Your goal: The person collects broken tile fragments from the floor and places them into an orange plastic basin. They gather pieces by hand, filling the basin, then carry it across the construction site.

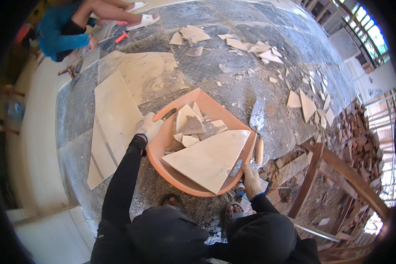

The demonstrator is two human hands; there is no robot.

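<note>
An orange plastic tub (159, 165) with slotted handles sits on the dusty ground just beyond my feet. Inside it lie a large beige tile piece (211, 158) with a pointed corner and several smaller broken shards (193, 125). My left hand (148, 126), in a pale work glove, is closed on the tub's left rim beside the handle slot. At the opposite side my gloved right hand (252, 181) grips the rim near the other handle, its fingertips partly hidden. A trowel (257, 116) with a wooden handle lies just right of the tub.
Big tile pieces (112, 119) lie left of the tub. Broken tile (259, 50) is scattered beyond it. A wooden frame (308, 185) and brick rubble (361, 149) occupy the right. Another person (64, 37) sits at far left, near a hammer (71, 70) and a red-handled tool (121, 37).
</note>
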